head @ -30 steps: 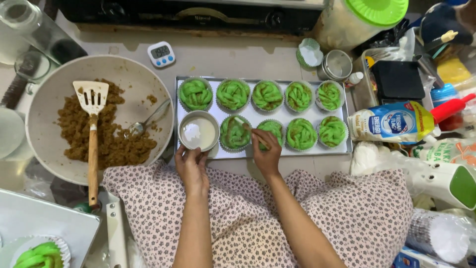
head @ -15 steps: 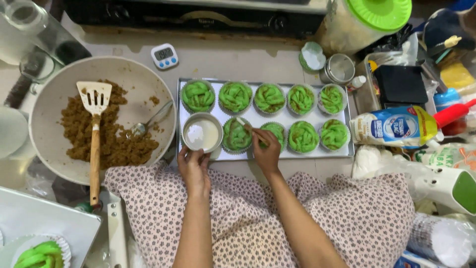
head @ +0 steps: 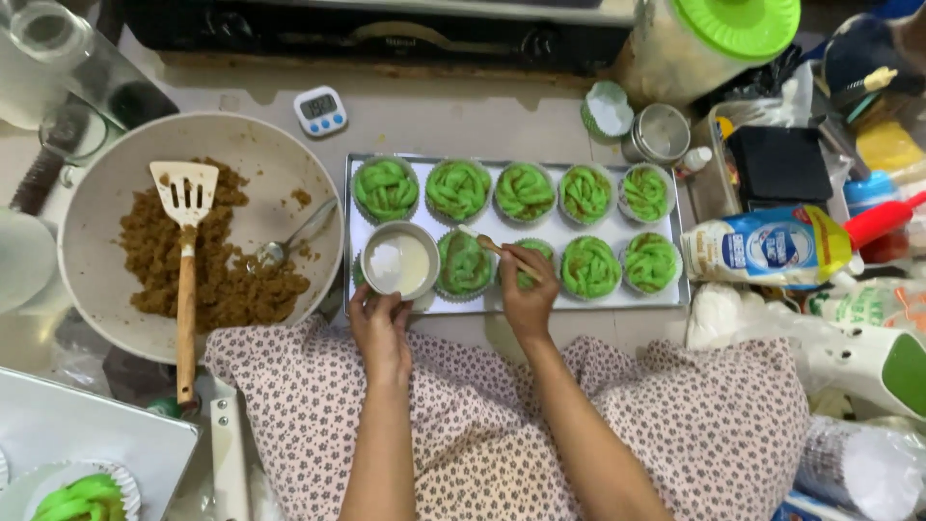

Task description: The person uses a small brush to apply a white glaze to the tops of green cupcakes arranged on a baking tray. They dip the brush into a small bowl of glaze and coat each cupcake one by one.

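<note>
Both hands low at the near edge of the baking tray (head: 617, 230), on the counter. Left hand (head: 379, 326) curled around the near rim of a small white bowl (head: 400, 262) of pale liquid, steadying it at the tray's near-left corner. Right hand (head: 529, 299) pinched closed on a slim wooden-handled brush (head: 502, 251), fingers wrapped tight, no gap showing.

Far left: a large pale mixing bowl (head: 280, 164) with brown crumbly filling (head: 207, 270), a slotted wooden spatula (head: 185, 260) lying upright across it, a metal spoon (head: 294, 236) leaning on the right side. Behind, a small digital timer (head: 321, 110).

On the tray, green swirled dough cups (head: 524, 190) in two rows, five in the far row, the near row partly hidden by the bowl and right hand.

Brush long axis slanted, handle down-right in the right hand, tip up-left, resting between the green cup (head: 465, 263) beside the small bowl and the one under the knuckles. Bowl just left of the tip, closer to the left hand; right hand alone carrying the brush.

Further right: a blue-and-white pouch (head: 767, 246) lying on its side.
</note>
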